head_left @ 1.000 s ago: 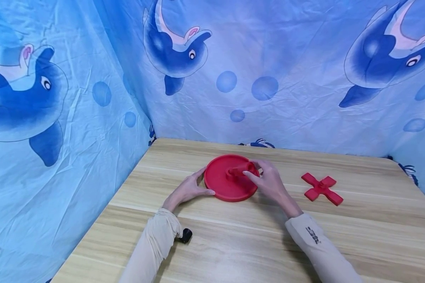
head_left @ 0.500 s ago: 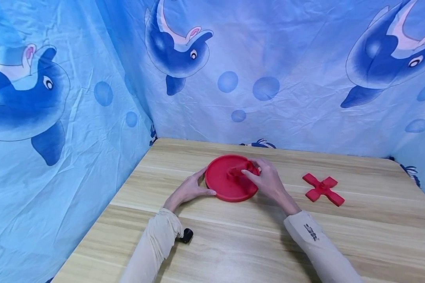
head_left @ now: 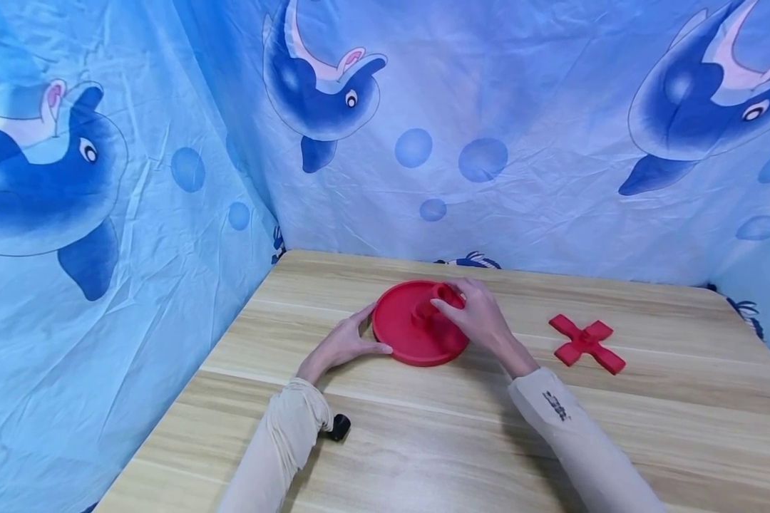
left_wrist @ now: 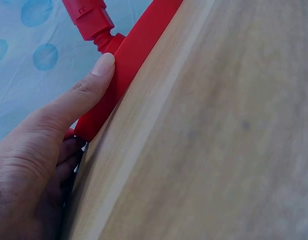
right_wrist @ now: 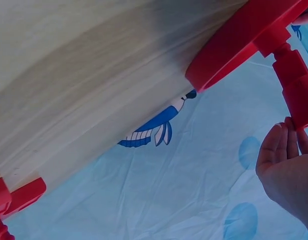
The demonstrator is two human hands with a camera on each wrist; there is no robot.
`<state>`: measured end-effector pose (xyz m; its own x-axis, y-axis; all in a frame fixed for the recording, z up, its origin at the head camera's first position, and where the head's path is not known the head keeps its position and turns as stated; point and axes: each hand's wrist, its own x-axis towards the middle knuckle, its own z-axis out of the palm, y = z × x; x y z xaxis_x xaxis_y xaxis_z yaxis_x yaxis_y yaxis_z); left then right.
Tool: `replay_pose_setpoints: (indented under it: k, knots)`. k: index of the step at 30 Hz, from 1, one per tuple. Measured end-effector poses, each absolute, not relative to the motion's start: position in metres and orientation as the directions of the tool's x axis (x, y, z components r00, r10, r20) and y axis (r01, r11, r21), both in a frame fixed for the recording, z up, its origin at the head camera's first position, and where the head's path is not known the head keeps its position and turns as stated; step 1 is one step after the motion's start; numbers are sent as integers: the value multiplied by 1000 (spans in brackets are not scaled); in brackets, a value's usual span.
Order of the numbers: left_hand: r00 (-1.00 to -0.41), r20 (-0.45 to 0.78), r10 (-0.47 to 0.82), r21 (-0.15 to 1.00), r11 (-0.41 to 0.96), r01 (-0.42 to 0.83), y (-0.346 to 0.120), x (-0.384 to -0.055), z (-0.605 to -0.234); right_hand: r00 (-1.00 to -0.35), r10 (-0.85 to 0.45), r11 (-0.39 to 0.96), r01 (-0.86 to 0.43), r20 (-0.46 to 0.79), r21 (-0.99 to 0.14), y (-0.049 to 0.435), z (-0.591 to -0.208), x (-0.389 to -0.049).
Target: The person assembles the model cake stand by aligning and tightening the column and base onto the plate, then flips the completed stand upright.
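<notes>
A shallow red round tray (head_left: 394,331) with a raised rim and a central socket lies on the table. My left hand (head_left: 343,345) holds its near-left rim, thumb along the outer wall and fingers curled behind. In my right hand (head_left: 484,320) is a stepped, hollow red post (head_left: 446,293), pinched near its wide upper end. The post leans over the socket. In the left wrist view, its screw thread (left_wrist: 103,41) shows right at the socket's mouth, below a part marked 33. The right wrist view shows fingertips (right_wrist: 288,122) against the wide end.
To the right, a red cross-shaped piece (head_left: 587,343) with a central stub lies on the wooden table (head_left: 423,442). A small black object (head_left: 340,427) is beside the left sleeve. Blue dolphin-print cloth (head_left: 372,214) hangs behind and at the left.
The right hand has tipped the post from leaning far right to more upright, moving slightly up and left. The left hand and the tray keep their place.
</notes>
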<state>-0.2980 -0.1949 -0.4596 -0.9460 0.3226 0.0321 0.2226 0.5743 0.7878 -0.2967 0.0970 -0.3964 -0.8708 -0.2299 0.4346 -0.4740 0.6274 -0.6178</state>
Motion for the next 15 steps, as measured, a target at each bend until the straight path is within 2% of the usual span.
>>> replay_pose_setpoints:
  k: [15]
  knots:
    - [-943, 35, 331, 786, 574, 230, -195, -297, -459, -877, -244, 611, -470, 413, -637, 82, -393, -307]
